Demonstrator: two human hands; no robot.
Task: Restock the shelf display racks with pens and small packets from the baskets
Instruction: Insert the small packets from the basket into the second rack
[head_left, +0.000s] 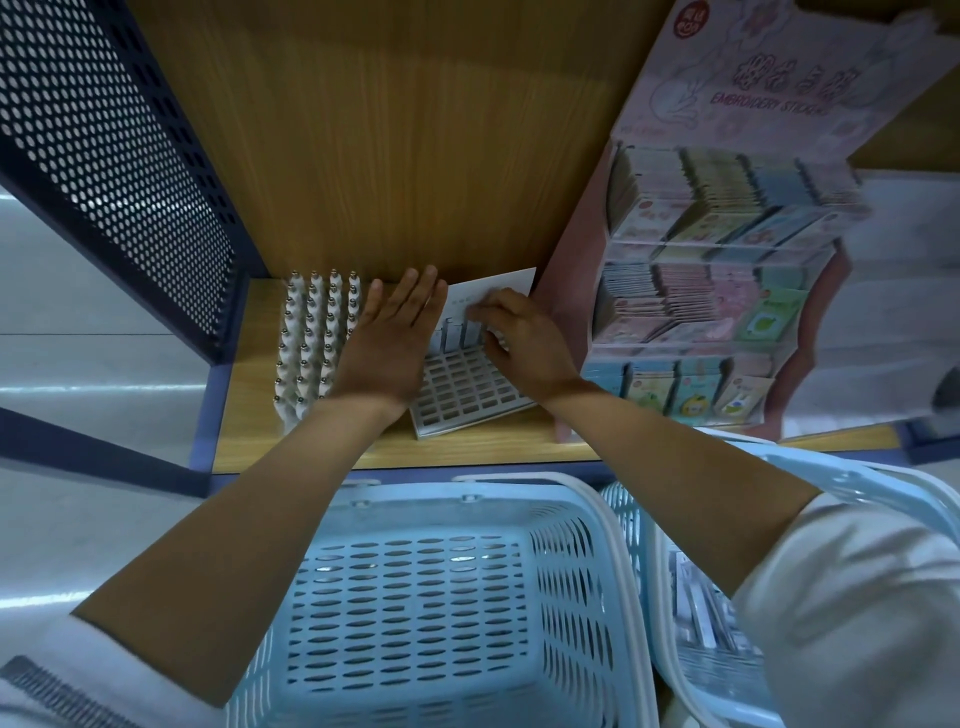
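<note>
Left hand (387, 345) lies flat, fingers straight, against the full pen block (311, 338). Right hand (524, 348) is curled, pinching the pens (457, 332). Nearest us, the left basket (566, 613) sits under the forearms, and the right basket (878, 467) beside it holds blurred packets (696, 613). Out on the wooden shelf (493, 449), the grid rack (462, 389) has its open slots on the near side of the right hand. Its pens stand upright in the far row, right under those fingers, so the right hand's closer. Sticker display (701, 291) crowds the right and the back panel (389, 156) rises behind. Tight room, I'd say.
</note>
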